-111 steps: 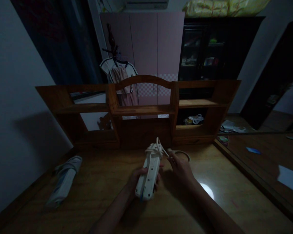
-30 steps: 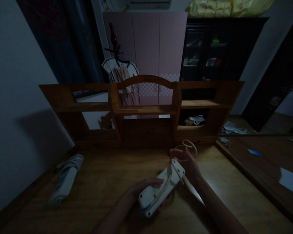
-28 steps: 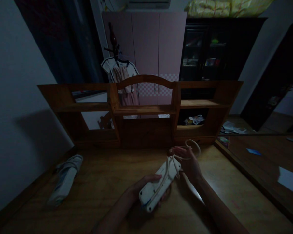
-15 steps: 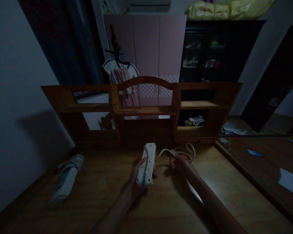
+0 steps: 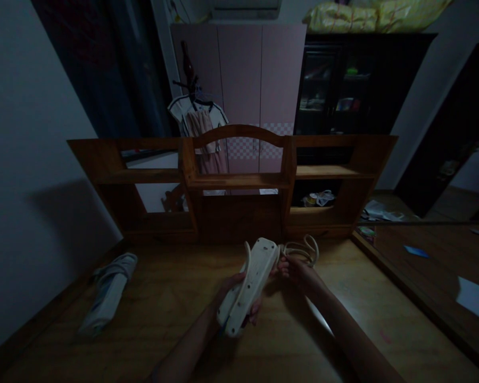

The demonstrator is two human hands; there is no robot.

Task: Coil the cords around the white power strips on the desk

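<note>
My left hand [image 5: 228,290] is wrapped round a white power strip [image 5: 254,284], which is tilted with its far end to the right. Its screw-dotted underside faces up, and a length of cord runs along it. Beside the strip's far end, my right hand [image 5: 293,270] pinches the pale cord [image 5: 312,246]. Loose loops of that cord lie on the wooden desk just beyond my right fingers. A second power strip [image 5: 107,292], with its grey cord wound round its far end, rests on the desk at the left.
A wooden shelf unit [image 5: 239,182] stands along the back of the desk [image 5: 163,319]. Its right compartment holds a plastic bag [image 5: 323,198]. To the right, beyond a raised edge, lie a white sheet [image 5: 477,299] and a blue packet [image 5: 415,250]. A wall borders the left side.
The power strip in my left hand has turned, its far end swinging right toward my right hand and its near end coming closer. My right hand stays nearly in place on the cord.
</note>
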